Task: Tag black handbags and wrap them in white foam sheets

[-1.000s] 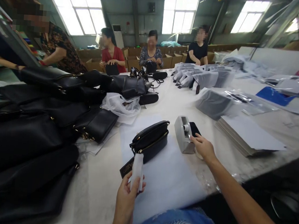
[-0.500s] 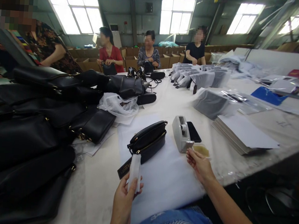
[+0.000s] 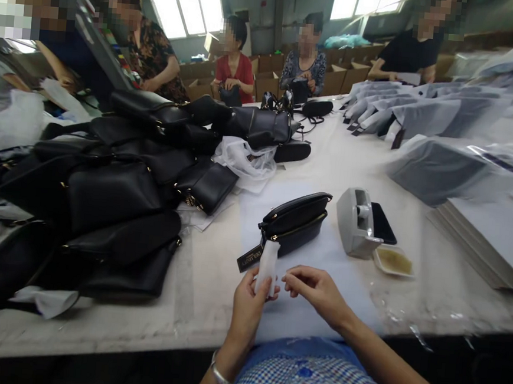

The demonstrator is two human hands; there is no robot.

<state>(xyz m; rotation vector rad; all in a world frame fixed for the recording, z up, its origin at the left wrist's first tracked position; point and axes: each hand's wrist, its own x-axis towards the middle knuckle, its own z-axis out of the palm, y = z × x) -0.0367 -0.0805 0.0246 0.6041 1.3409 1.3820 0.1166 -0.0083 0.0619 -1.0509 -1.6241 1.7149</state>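
My left hand [image 3: 251, 298] is closed around a folded strip of white wrapping paper [image 3: 268, 267], held upright in front of a black handbag [image 3: 296, 222]. The bag stands on a white sheet [image 3: 350, 300], and its gold zips face me. A black hang tag [image 3: 249, 258] with gold lettering lies beside it, just above my left hand. Close to the paper's right side, my right hand [image 3: 315, 288] has its thumb and fingers pinched together. Whatever is in that pinch is too small to make out. A grey tape dispenser [image 3: 354, 223] stands right of the bag.
Black handbags [image 3: 114, 192] are heaped on the left, with a crumpled plastic bag [image 3: 245, 161] beside them. A phone [image 3: 382, 222], a small dish [image 3: 393, 262] and stacked boards [image 3: 488, 234] lie right. Wrapped bags [image 3: 400, 108] stand in rows behind. Several co-workers [image 3: 235, 66] are across the table.
My right hand has moved left from the tape dispenser's front edge to beside the white paper in my left hand. The view has turned left and down, showing more of the bag heap.
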